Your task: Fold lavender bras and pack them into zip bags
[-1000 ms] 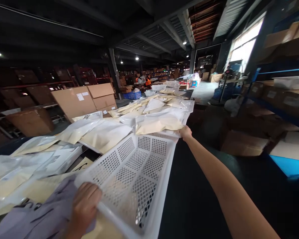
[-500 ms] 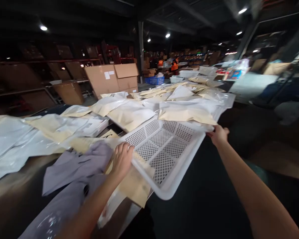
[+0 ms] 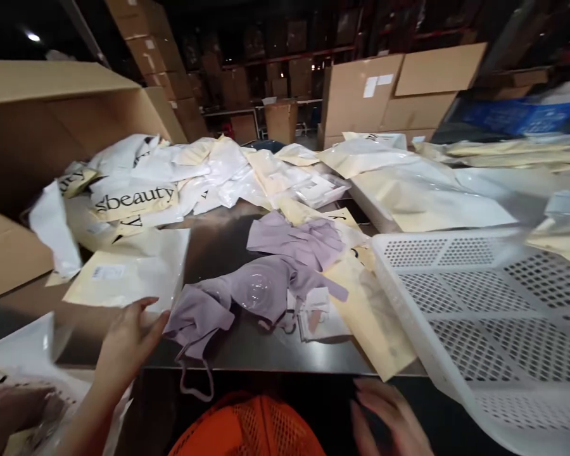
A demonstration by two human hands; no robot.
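My left hand [image 3: 130,335] is at the near edge of a flat white-and-cream mailer bag [image 3: 133,269] with a label; its thumb and fingers are apart, and I cannot tell whether they touch the bag. Just right of it a lavender bra [image 3: 261,288] lies on the metal table [image 3: 308,358], one strap hanging over the front edge. Behind the bra is another piece of lavender fabric [image 3: 297,237]. Small white tags [image 3: 316,316] lie at its right. My right hand [image 3: 392,418], slightly blurred, is below the table edge with fingers apart, left of the white perforated basket [image 3: 403,316].
A cream bag [image 3: 373,313] lies beside the basket. Printed mailers [image 3: 133,196] are heaped at the back left, by a large open carton [image 3: 90,120]. More mailers [image 3: 422,196] lie behind the basket. Orange mesh cloth [image 3: 251,427] shows at the bottom.
Both hands have let go of the basket, which now rests at the right. The view has turned left. My left hand has moved to the mailer bag, and my right hand is low by the table edge.
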